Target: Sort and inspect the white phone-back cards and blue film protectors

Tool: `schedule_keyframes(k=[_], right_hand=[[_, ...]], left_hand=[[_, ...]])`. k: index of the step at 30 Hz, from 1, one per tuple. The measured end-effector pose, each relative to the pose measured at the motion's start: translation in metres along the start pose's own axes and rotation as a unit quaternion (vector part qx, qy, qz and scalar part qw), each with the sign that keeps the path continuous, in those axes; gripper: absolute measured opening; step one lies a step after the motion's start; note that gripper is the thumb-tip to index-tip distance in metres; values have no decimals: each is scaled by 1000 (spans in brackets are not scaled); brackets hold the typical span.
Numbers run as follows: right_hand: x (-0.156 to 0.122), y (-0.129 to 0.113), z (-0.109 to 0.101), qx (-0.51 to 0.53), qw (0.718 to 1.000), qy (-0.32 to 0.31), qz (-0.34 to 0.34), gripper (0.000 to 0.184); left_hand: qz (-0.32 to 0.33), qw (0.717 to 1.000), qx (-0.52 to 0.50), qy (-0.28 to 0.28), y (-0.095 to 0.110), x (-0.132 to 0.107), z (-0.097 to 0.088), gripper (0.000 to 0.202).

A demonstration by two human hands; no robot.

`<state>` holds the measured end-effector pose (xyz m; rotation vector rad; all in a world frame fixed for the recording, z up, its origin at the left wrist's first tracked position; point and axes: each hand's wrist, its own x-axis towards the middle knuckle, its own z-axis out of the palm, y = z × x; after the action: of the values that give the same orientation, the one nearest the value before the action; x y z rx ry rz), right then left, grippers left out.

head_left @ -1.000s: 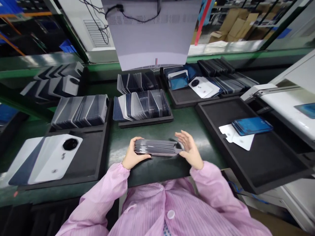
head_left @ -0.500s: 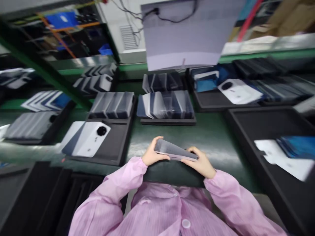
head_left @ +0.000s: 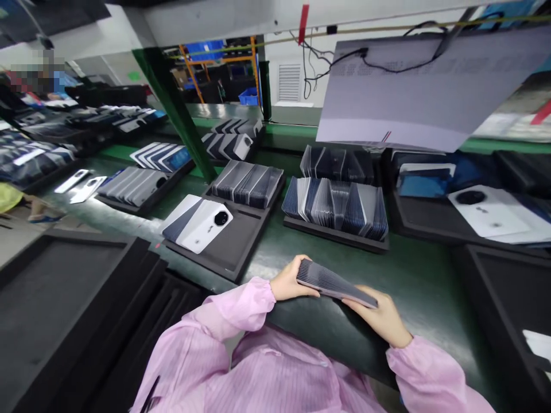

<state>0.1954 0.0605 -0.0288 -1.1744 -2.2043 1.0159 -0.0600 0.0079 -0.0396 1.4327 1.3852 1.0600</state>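
Observation:
Between my two hands is a fanned stack of thin grey phone back panels (head_left: 333,281), held edge-on above the green bench. My left hand (head_left: 289,283) is closed on its left end, fingers over the top and thumb along the lower edge. My right hand (head_left: 384,319) grips the narrower right end, partly hiding it. The panels spread wider on the left. Just beyond, a black tray (head_left: 336,234) carries rows of upright grey and dark blue panels. To the left, white back panels (head_left: 202,226) with a round black camera ring lie in another black tray (head_left: 235,241).
Stacked black trays (head_left: 64,287) stand at the lower left. Another black tray (head_left: 495,275) runs along the right side. A green post (head_left: 172,109) rises at the left, and a hanging grey board (head_left: 413,92) is ahead. Further left a co-worker's arm (head_left: 41,207) shows.
The camera view has swung left, so the trays appear further right and more of the left side shows. Both hands keep hold of the panel stack, with the right hand a little lower.

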Motion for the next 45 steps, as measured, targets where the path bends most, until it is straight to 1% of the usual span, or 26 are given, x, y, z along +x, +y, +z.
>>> schedule_keyframes(k=[2, 4, 5, 6, 8, 9, 11, 12, 15, 17, 18, 20, 21, 23, 26, 28, 30, 33, 35, 37, 39, 40, 41, 42, 43, 45], right_hand=[[17, -14, -5, -3, 1000, -23, -8, 30], [42, -38, -5, -7, 999, -37, -30, 31], [58, -53, -3, -8, 998, -37, -44, 32], [75, -68, 3, -3, 998, -33, -61, 34], [111, -99, 22, 25, 995, -41, -92, 41], [129, -112, 34, 47, 992, -57, -101, 42], [161, -134, 64, 127, 980, -117, -95, 45], [174, -141, 79, 174, 969, -153, -87, 47], [200, -155, 115, 214, 951, -203, -94, 49], [209, -158, 128, 220, 945, -224, -97, 50], [212, -160, 131, 223, 942, -234, -93, 51], [216, -164, 132, 225, 939, -249, -73, 54], [219, -166, 131, 224, 938, -257, -56, 56], [226, -173, 128, 212, 934, -286, -8, 57], [246, -189, 127, 168, 917, -354, 81, 46], [265, -201, 133, 126, 899, -397, 134, 33], [283, -213, 144, 88, 885, -422, 173, 26], [304, -228, 164, 52, 877, -430, 208, 25], [311, -235, 175, 40, 874, -430, 222, 28], [313, -238, 183, 31, 872, -429, 234, 32], [314, -239, 188, 23, 871, -426, 246, 34], [314, -240, 191, 20, 870, -423, 251, 34], [314, -240, 194, 17, 870, -420, 257, 34], [314, -240, 197, 16, 871, -416, 262, 34], [314, -241, 200, 16, 871, -412, 266, 34], [316, -242, 206, 20, 874, -402, 272, 34]], left_hand=[[1, 1000, 0, 30, 6, -7, -9, 81], [-1, 997, 1, 77, 12, -18, -26, 78], [-4, 994, 0, 112, 15, -25, -37, 78], [-14, 986, -8, 169, 19, -33, -49, 77], [-44, 961, -54, 266, 24, -47, -77, 74], [-63, 948, -55, 307, 26, -54, -91, 75], [-127, 920, -16, 370, 29, -67, -116, 72], [-142, 909, -3, 391, 29, -72, -127, 71], [-142, 888, 28, 436, 25, -85, -145, 73], [-128, 876, 30, 465, 20, -88, -150, 78], [-128, 870, 0, 477, 17, -88, -151, 81], [-147, 859, -123, 475, 12, -86, -155, 85], [-160, 852, -197, 458, 11, -84, -159, 83], [-187, 840, -323, 393, 11, -83, -167, 69], [-222, 824, -428, 296, 13, -84, -180, 43], [-240, 799, -484, 264, 14, -84, -186, 36], [-247, 772, -524, 263, 14, -82, -189, 34], [-242, 734, -563, 293, 14, -77, -190, 35], [-233, 716, -580, 311, 15, -76, -189, 39], [-225, 702, -599, 312, 17, -81, -186, 40], [-206, 690, -623, 305, 19, -93, -181, 32], [-188, 689, -628, 309, 20, -100, -178, 26], [-180, 695, -621, 315, 20, -109, -174, 24], [-178, 710, -598, 327, 18, -117, -171, 26], [-172, 735, -557, 347, 16, -125, -168, 32], [-169, 809, -420, 374, 10, -138, -162, 51]])
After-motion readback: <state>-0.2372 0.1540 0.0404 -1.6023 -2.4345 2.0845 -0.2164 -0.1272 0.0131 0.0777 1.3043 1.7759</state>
